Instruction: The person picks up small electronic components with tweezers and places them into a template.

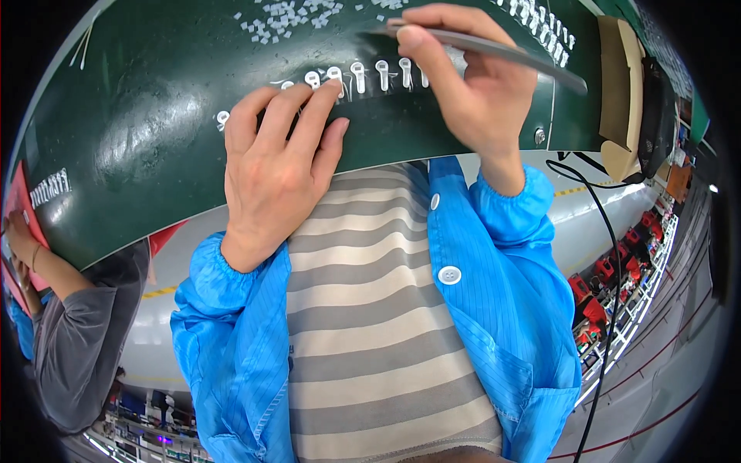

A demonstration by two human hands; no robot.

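My left hand (282,166) lies palm down on the green table with its fingers stretched out. Its fingertips rest over part of a row of small white parts with round heads (357,77), hiding some of them. My right hand (482,96) is closed round a pair of grey metal tweezers (517,52), raised over the right end of that row. The tips point left and are blurred, so I cannot tell whether they grip anything. Beyond the row lie scattered small pale squares (282,19), several more of them close to the tweezer tips.
More white parts (540,31) stand in rows at the far right, beside an open cardboard box (617,85). A black cable (610,231) hangs off the table's right side. At the left, another person's arm (58,266) reaches over a red surface near more small white pieces (51,187).
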